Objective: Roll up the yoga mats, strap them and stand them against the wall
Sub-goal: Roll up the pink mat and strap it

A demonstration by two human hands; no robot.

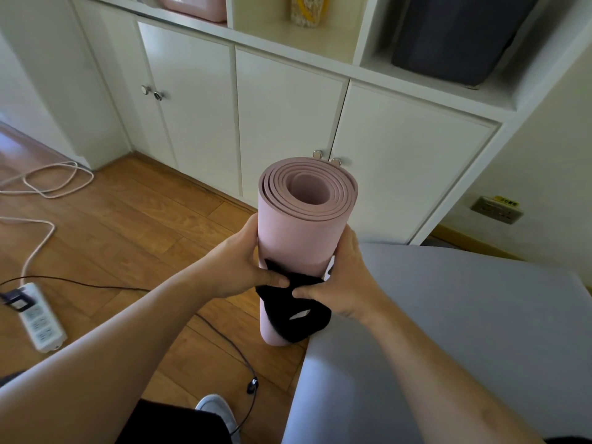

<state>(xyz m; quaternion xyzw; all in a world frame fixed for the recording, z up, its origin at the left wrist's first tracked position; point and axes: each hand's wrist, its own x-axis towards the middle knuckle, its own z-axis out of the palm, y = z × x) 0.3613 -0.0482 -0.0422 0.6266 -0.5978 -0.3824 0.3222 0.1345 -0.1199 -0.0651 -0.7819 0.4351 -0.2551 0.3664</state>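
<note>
I hold the pink mat (298,232) upright, rolled tight, its spiral end facing up at me and its lower end down by the wood floor (134,219), just beside the grey mat (448,331) that lies flat on my right. My left hand (246,267) wraps the roll from the left side, fingers curled round behind it, thumb pressed onto the black strap (298,312). My right hand (346,280) grips the roll from the right in the same way, thumb pinching the strap just beside the left thumb (the two thumb tips nearly meet on the black cloth). The strap circles the lower part of the roll and hangs a little loose in front, with a small gap showing pink through it.

Behind the roll stands the white cabinet (288,116), its doors closed, small round knobs (152,92) on them. On the open shelves above sit a dark bin (455,40), a pink box (195,6) and a pale holder with something yellow (309,9). To the left on the floor lie a white power strip (40,318), a looped pale cable (48,181) and a thin black cord (224,341). A wall socket (496,209) sits low on the right wall. My grey shoe (217,411) shows at the bottom edge.
</note>
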